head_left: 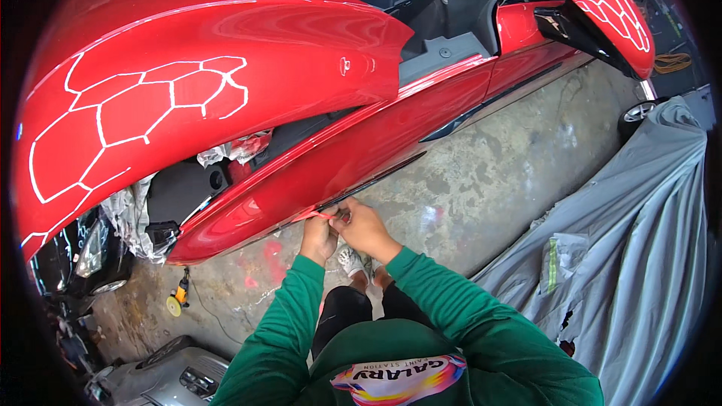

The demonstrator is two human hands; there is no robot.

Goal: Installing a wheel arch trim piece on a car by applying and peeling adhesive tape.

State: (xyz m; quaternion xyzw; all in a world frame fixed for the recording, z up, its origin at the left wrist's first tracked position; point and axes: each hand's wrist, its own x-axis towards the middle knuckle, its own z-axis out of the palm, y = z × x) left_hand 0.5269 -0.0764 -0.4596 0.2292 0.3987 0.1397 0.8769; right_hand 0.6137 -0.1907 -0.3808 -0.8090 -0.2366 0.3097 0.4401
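Observation:
Close to the lower edge of an open red car door (289, 214), my two hands meet in front of my body. My left hand (319, 240) is closed, its fingertips pinching a thin red strip (314, 215). Right beside it, my right hand (364, 228) is closed too, thumb and fingers pressed together at the strip's near end. The strip is small, and its exact kind is hard to make out. A dark trim line (376, 180) runs along the door edge just beyond my fingers.
Red front bodywork (316, 45) spreads across the upper left, and a red mirror (613, 26) juts out at upper right. A yellow polisher (177, 299) with a cord lies on the concrete floor (466, 203). A grey cover (602, 233) drapes something at right; a grey car (162, 376) stands lower left.

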